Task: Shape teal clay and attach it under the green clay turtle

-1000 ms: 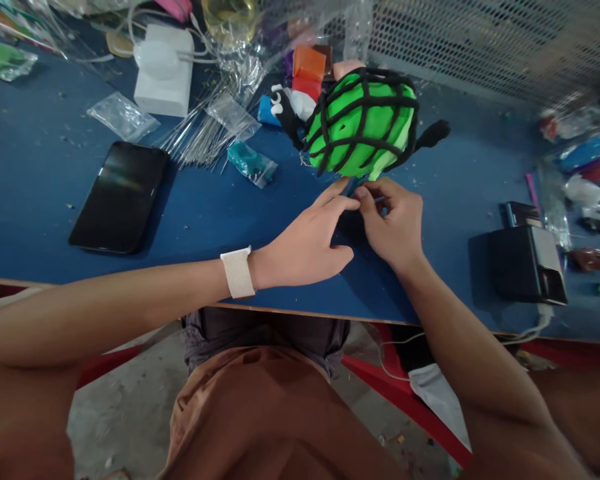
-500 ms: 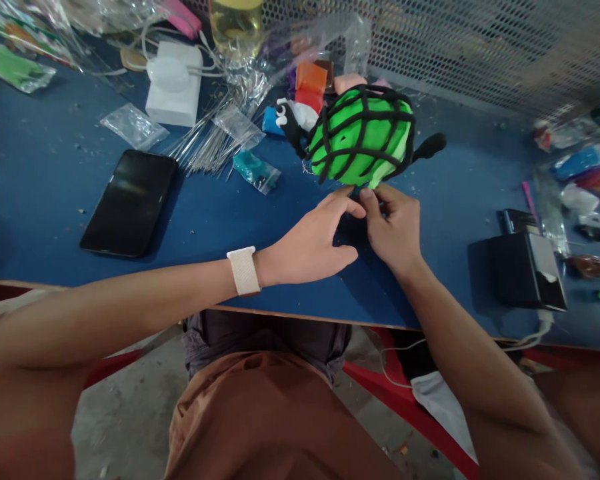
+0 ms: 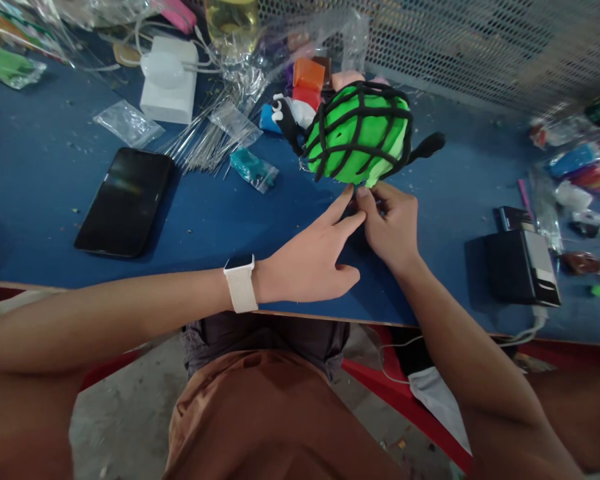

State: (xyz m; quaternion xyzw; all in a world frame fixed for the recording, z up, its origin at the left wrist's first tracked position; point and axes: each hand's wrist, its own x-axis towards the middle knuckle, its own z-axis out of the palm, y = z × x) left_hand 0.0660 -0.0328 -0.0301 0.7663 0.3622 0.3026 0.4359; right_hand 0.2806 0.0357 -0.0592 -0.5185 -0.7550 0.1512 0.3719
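A turtle modelled in clay (image 3: 360,133) has a bright green shell crossed by black strips, a black head with white eyes at the left and a black tail at the right. My right hand (image 3: 393,223) is closed in a pinch right at the shell's lower edge. A bit of teal shows by its thumb tip; what the fingers hold is mostly hidden. My left hand (image 3: 315,257), with a watch on the wrist, is open with fingers spread. Its index and middle fingertips reach up beside the right thumb; whether they touch anything is unclear.
A black phone (image 3: 125,200) lies on the blue table at left. Behind are thin metal wires (image 3: 205,147), a teal clay packet (image 3: 253,170), a white charger (image 3: 169,80) and coloured clay blocks (image 3: 307,73). A black box (image 3: 520,267) with a cable stands right, before a metal mesh (image 3: 480,53).
My left hand has dropped slightly nearer the table edge, and its bent fingers have straightened and spread apart. My right hand keeps its pinch under the turtle. The whole view has shifted a little.
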